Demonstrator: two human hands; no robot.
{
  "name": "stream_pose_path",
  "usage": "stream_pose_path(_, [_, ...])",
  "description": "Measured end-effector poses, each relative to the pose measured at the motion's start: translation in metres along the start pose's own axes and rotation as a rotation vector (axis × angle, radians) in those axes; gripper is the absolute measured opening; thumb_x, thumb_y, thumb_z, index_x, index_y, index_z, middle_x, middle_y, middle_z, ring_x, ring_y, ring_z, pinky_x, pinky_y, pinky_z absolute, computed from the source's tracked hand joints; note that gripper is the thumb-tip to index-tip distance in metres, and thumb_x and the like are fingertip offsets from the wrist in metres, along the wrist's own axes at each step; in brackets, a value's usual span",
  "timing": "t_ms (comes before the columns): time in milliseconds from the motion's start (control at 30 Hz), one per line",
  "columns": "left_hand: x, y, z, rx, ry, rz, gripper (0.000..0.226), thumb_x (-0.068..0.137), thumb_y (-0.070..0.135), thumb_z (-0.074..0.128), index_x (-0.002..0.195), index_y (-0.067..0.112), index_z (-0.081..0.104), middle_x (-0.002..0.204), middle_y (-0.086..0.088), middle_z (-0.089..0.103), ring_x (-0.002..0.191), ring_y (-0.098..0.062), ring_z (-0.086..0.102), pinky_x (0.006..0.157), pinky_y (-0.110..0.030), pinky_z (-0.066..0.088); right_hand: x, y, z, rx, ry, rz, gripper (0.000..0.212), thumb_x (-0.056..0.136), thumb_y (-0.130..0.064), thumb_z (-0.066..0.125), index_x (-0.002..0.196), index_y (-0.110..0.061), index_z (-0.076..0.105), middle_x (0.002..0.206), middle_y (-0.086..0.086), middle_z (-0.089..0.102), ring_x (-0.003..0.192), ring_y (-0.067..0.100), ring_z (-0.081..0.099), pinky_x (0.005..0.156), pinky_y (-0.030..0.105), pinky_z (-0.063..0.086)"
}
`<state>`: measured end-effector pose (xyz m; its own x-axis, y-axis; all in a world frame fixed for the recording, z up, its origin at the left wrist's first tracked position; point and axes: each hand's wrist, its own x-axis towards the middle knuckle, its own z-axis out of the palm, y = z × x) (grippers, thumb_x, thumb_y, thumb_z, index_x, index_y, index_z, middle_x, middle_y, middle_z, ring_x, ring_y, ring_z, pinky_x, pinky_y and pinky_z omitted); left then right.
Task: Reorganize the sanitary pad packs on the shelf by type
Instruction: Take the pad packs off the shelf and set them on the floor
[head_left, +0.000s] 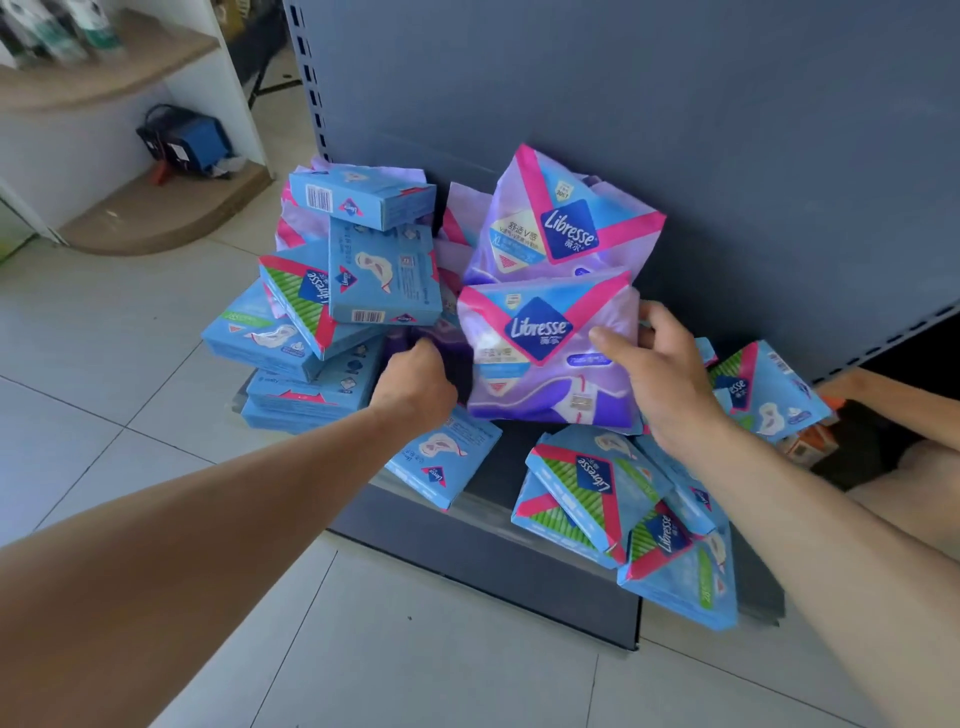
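Observation:
My right hand (660, 364) grips the right edge of a purple soft pad pack (545, 348) held above the low shelf (498, 499). Behind it a second purple pack (561, 218) leans on the grey back panel. My left hand (421, 379) reaches under the left side of the held pack, its fingers curled into a dark purple pack (415, 338) that is mostly hidden. Blue pad boxes are stacked at the left (384, 270) and heaped at the right front (623, 499). One blue box (441, 457) lies below my left wrist.
The grey back panel (675, 104) rises behind the packs. A tiled floor (130, 338) spreads to the left and front. A wooden corner shelf unit with a blue device (192, 140) stands at the far left. Another person's arm (893, 395) shows at the right edge.

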<state>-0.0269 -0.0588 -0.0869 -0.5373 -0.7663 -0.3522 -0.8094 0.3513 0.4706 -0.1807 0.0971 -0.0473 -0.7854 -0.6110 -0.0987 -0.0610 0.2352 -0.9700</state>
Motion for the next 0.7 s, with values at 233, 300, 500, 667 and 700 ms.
stream_pose_path(233, [-0.008,0.021,-0.010,0.004,0.185,0.302,0.019,0.087,0.017,0.056,0.102,0.006,0.057,0.099,-0.015,0.067,0.095,-0.039,0.060,0.071,-0.035,0.044,-0.024,0.012,-0.054,0.241,0.067,0.158,0.012,0.086,-0.016,0.068,0.096,-0.018,0.062,0.096,0.006,0.074,0.084,0.024,0.072,0.079,0.043,0.057])
stream_pose_path(300, [-0.003,0.039,-0.020,-0.089,0.282,0.417,0.018,0.087,0.017,0.056,0.102,0.008,0.061,0.095,-0.012,0.070,0.090,-0.035,0.063,0.075,-0.037,0.050,-0.032,0.017,-0.068,0.245,0.060,0.192,0.022,0.084,-0.022,0.070,0.103,-0.017,0.061,0.099,0.005,0.074,0.087,0.025,0.073,0.079,0.043,0.057])
stream_pose_path(500, [0.042,0.092,-0.070,-0.243,0.368,0.421,0.079,0.074,0.031,0.081,0.137,0.012,0.038,0.133,-0.012,0.044,0.121,-0.026,0.047,0.098,-0.031,0.038,-0.042,0.027,-0.097,0.263,0.061,0.227,0.072,0.054,-0.053,0.086,0.112,-0.020,0.059,0.110,0.004,0.072,0.091,0.022,0.073,0.078,0.041,0.059])
stream_pose_path(667, [0.077,0.090,-0.077,-0.267,0.096,0.270,0.099,0.071,0.027,0.085,0.147,0.018,0.022,0.129,-0.007,0.058,0.114,-0.028,0.058,0.094,-0.039,0.049,-0.040,0.031,-0.103,0.290,0.090,0.227,0.085,0.045,-0.057,0.088,0.113,-0.017,0.057,0.107,0.004,0.073,0.094,0.026,0.072,0.069,0.035,0.060])
stream_pose_path(700, [0.080,0.088,-0.075,-0.280,0.081,0.271,0.096,0.071,0.023,0.085,0.146,0.020,0.024,0.126,-0.006,0.060,0.109,-0.027,0.061,0.091,-0.041,0.052,-0.041,0.031,-0.103,0.293,0.092,0.233,0.084,0.047,-0.057,0.087,0.114,-0.016,0.057,0.107,0.003,0.073,0.094,0.026,0.072,0.066,0.033,0.059])
